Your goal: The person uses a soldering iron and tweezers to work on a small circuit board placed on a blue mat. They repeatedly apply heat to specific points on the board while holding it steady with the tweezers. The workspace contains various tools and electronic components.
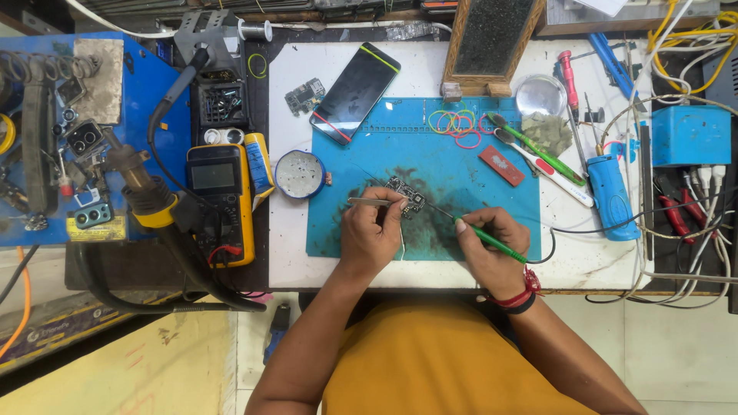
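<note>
Blue mat (461, 146): lies on the white worktop (292, 253), reaching almost to its near edge; dark smudges cover its middle.
Circuit board (407, 195): small and dark, on the mat's smudged middle, just beyond both hands.
Left hand (370, 234): grip closed on metal tweezers (371, 202), which lie level with the points toward the worktop's left edge.
Right hand (492, 250): grip closed on a green-handled tool (492, 244); its thin tip slants toward the circuit board.
Round tin (300, 174): open, just off the mat's left edge; grey-white contents, too small to tell.
Black tray (221, 103): left of the worktop, above a yellow multimeter (221, 201); small parts inside, kind unclear.
Phone (355, 93): dark slab, tilted, at the mat's far left corner.
Rubber bands (455, 121): coloured loops near the mat's far edge.
</note>
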